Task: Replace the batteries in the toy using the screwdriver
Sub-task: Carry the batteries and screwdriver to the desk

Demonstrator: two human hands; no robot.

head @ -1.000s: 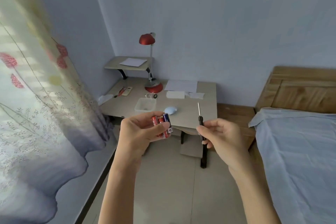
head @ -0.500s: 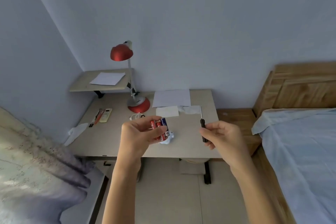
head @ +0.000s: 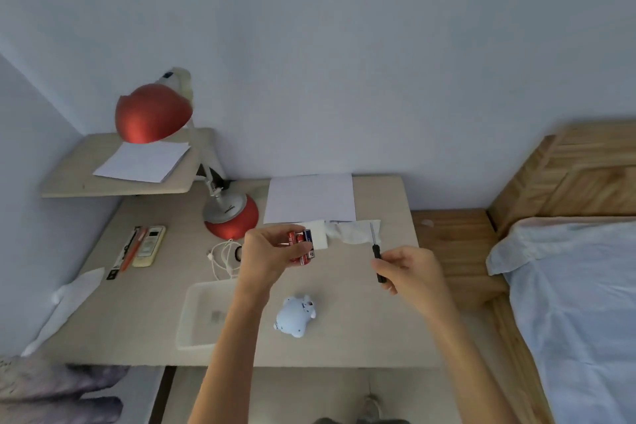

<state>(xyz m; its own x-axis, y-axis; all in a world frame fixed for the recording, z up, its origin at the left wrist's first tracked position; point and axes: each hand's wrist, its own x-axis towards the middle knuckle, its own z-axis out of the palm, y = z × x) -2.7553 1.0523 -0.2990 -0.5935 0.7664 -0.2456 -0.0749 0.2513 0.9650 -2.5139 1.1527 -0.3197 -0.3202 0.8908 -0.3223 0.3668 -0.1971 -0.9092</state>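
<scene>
Batteries (head: pixel 303 246), red and blue, are pinched in my left hand (head: pixel 267 259) beyond the toy (head: pixel 296 316), perhaps a pale bear, lying on the table (head: pixel 137 320); my right hand (head: pixel 410 269) grips the screwdriver (head: pixel 376 251) right of the toy.

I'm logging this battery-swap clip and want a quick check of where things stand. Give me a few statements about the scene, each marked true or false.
1. The left hand holds the batteries. True.
2. The screwdriver lies on the desk. False: the right hand holds it above the desk.
3. The toy sits inside the clear tray. False: it lies on the desk, to the right of the tray.
4. Neither hand touches the toy. True.
</scene>
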